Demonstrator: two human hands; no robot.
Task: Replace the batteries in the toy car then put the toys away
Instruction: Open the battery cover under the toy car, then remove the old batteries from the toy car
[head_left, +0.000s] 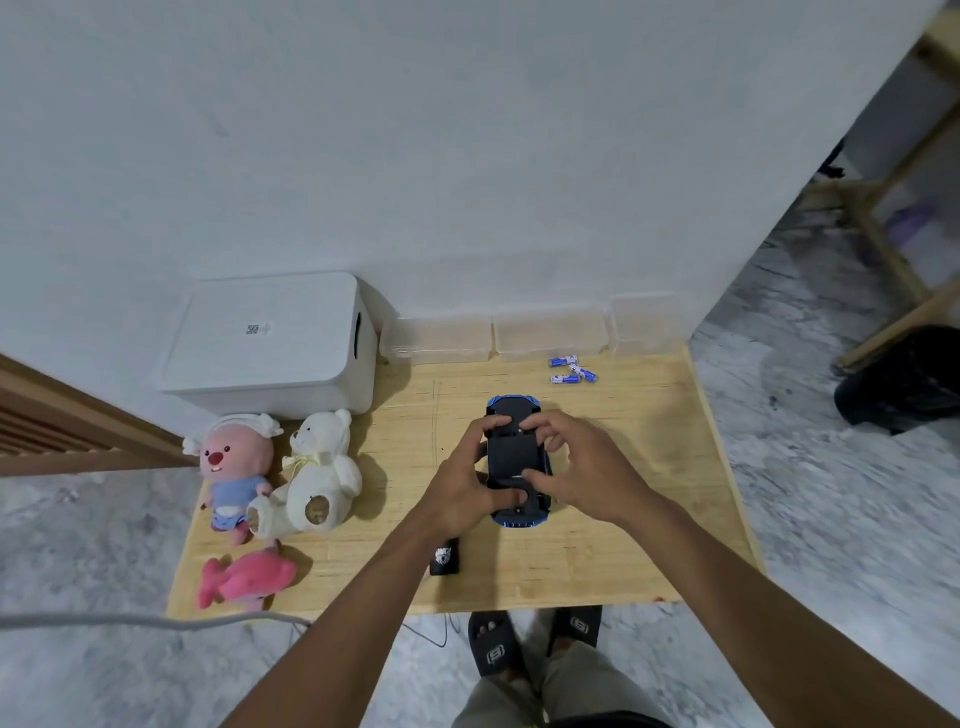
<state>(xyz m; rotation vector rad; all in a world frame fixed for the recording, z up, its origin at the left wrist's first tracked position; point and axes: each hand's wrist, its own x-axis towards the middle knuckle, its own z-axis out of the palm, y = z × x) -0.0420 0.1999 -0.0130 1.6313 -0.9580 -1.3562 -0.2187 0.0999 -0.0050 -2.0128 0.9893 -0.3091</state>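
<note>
toy car (514, 457) lies underside up at frame centre on the table (623, 545), left hand (467, 488) and right hand (582, 467) grasping it; batteries (571, 370) above, plush toys (291, 478) left; black piece (445, 558) half hidden under left wrist.

A light wooden tabletop (623, 545) stands against a plain white wall (467, 156) on a grey marbled floor (831, 519). Three clear plastic containers (550, 332) sit in a row along its far edge, touching the wall. A grey cable (130, 621) runs across the floor at near left. Two black slippers (493, 644) show below the near edge. Far right are a wooden frame (883, 249) and a black bin (904, 379); at left, a slatted wooden panel (52, 415).
</note>
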